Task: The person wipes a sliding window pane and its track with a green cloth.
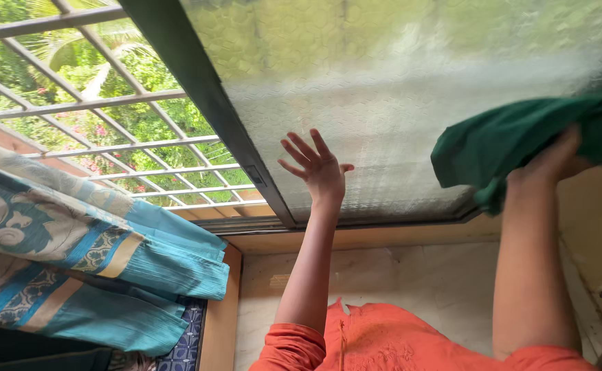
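Cloth (514, 141), dark green and bunched, sits at about 2 o'clock in the view, pressed against the frosted pane (397, 89) near its right edge. Right hand (552, 161) grips it from below, fingers curled into the folds and mostly hidden by fabric; the forearm rises straight up from 5 o'clock. Left hand (320, 170) lies flat on the pane near centre, fingers spread wide and pointing toward 11 o'clock, thumb out toward 3 o'clock, holding nothing. Its arm stretches up from an orange sleeve (291, 347) at 6 o'clock. Dark frame (208, 103) runs just left of that hand; a grille (108, 103) shows at 10 o'clock, a blue curtain (95, 261) at 8 o'clock.
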